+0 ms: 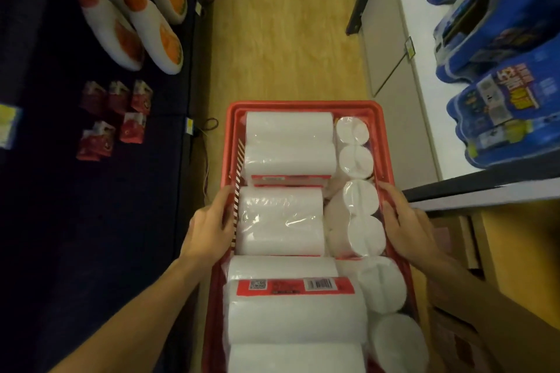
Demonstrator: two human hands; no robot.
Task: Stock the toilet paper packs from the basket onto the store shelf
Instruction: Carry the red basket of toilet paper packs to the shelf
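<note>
A red plastic basket (303, 106) fills the lower middle of the head view, held over a wooden floor. It is packed with several clear-wrapped packs of white toilet paper (281, 221), some lying flat with red labels, others standing on end along the right side (360, 200). My left hand (209, 227) grips the basket's left rim, fingers curled over the edge. My right hand (406, 224) grips the right rim in the same way. Both forearms reach in from the bottom of the frame.
A dark shelf (91, 191) on the left carries white pouches with orange prints (142, 18) and small red packets (115, 118). A white shelf (424, 106) on the right holds blue shrink-wrapped packs (503, 106). Cardboard boxes (472, 251) sit low on the right. The aisle floor (288, 39) runs ahead.
</note>
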